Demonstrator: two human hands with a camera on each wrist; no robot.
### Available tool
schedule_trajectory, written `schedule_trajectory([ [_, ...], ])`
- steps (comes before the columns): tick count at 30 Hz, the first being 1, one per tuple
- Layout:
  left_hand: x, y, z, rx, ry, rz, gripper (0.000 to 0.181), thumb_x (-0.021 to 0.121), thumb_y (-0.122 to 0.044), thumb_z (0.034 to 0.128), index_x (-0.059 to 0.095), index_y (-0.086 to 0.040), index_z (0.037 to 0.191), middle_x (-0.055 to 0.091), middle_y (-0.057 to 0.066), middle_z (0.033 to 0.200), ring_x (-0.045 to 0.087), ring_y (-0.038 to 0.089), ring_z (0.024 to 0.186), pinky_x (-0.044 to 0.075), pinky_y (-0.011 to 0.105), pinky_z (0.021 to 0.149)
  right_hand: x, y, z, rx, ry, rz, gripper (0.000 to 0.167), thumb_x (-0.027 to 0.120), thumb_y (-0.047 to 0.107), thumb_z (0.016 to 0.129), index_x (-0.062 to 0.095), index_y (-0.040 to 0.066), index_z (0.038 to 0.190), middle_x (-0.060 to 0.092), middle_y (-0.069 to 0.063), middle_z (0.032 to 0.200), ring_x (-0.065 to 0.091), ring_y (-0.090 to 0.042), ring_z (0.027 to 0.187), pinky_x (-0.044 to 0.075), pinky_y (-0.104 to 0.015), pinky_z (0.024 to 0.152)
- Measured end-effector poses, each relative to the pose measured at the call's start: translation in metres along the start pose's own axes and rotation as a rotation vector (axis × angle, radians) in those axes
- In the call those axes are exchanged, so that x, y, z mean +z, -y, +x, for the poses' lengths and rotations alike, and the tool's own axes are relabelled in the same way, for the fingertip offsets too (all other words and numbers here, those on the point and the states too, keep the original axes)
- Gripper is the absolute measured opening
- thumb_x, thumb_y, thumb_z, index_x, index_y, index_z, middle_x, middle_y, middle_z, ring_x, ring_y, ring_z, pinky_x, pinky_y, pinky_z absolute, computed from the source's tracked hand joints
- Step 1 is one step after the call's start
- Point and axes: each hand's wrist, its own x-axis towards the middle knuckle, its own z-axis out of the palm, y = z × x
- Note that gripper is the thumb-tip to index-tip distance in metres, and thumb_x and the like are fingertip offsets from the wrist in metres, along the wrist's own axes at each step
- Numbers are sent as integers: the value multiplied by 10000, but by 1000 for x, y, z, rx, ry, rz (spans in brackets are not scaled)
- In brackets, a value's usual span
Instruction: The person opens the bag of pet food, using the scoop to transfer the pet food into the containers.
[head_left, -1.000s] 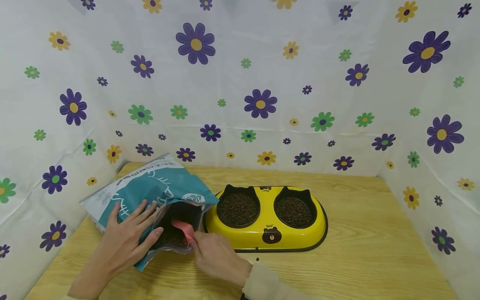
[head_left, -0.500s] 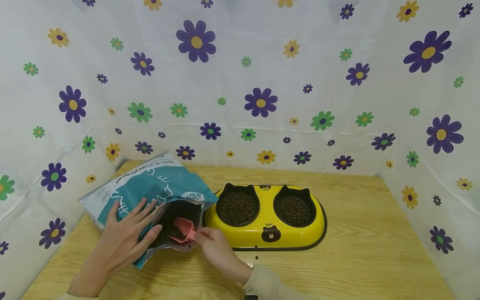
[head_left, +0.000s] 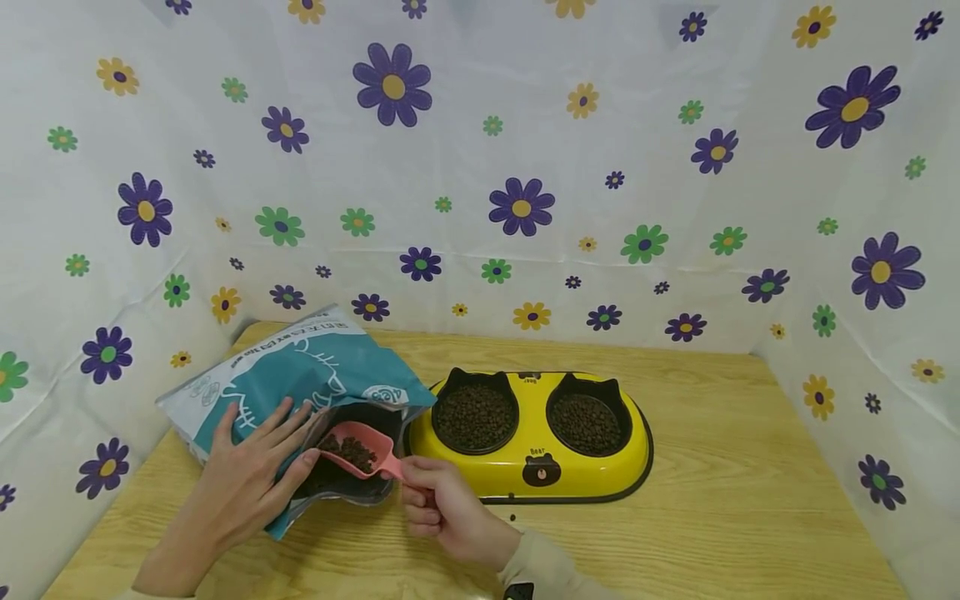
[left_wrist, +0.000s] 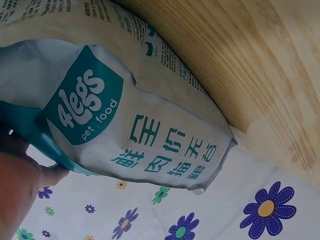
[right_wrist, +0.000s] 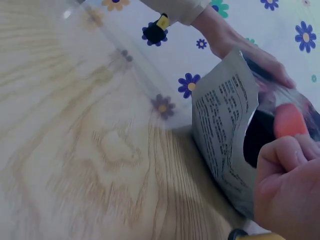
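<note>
The right hand point(head_left: 453, 512) grips the handle of a pink scoop point(head_left: 366, 446), which holds a small heap of brown kibble point(head_left: 348, 450). The scoop's bowl is at the mouth of a teal and white pet food bag point(head_left: 288, 387) lying on its side. Across the bag's upper face rests the left hand point(head_left: 255, 475), its fingers spread and its thumb beside the opening. In the left wrist view, the bag point(left_wrist: 170, 145) shows its printed side and part of the hand. The right wrist view catches the scoop point(right_wrist: 290, 121) in front of the dark opening.
Right of the bag, a yellow double feeder point(head_left: 534, 417) carries two black bowls with cat ears, a left bowl point(head_left: 447, 390) and a right bowl point(head_left: 617, 393), both containing kibble. A loose pellet point(head_left: 513, 517) lies on the wooden table point(head_left: 750, 500). Flowered cloth point(head_left: 465, 167) encloses the table.
The right hand has drawn the pink scoop up from inside the bag and levelled it, and kibble now shows in its bowl. The left hand and the bag have stayed in place.
</note>
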Motion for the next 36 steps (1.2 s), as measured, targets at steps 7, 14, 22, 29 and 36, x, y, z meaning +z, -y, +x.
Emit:
schedule_trajectory([
  [7,0,2,-1,9,-23,-32,476,545,-305,1048,553,-124,1488,572,142,1492,525,405,1395,73,729,1204,-25,12,-12,-57,77,64,193,445,250,1091,587,137,1024,348,81,632,269,-34,442,254,-169,432],
  [14,0,2,-1,5,-9,-35,473,536,-308,1053,553,-122,1488,565,144,1499,523,407,1397,74,733,1196,-47,26,-29,-144,111,27,238,440,252,1099,646,138,1075,372,79,636,297,-38,453,280,-177,450],
  [22,0,2,-2,2,-6,-44,472,539,-311,1054,553,-125,1488,562,133,1503,521,404,1400,68,730,1199,-76,42,-50,-178,-21,-70,252,463,280,1100,647,107,1099,376,78,630,305,-41,449,288,-164,445],
  [29,1,2,0,5,-13,-41,472,543,-316,1051,558,-129,1484,563,125,1502,517,399,1405,68,729,1202,-107,58,-83,-233,-164,-157,183,470,262,1100,589,140,1034,373,79,624,300,-42,461,241,-180,454],
  [36,0,2,0,0,-2,-40,472,537,-327,1054,566,-120,1477,565,133,1499,520,409,1398,61,738,1196,-130,74,-116,-259,-311,-223,208,445,259,1109,571,138,998,336,73,603,257,-56,443,177,-235,467],
])
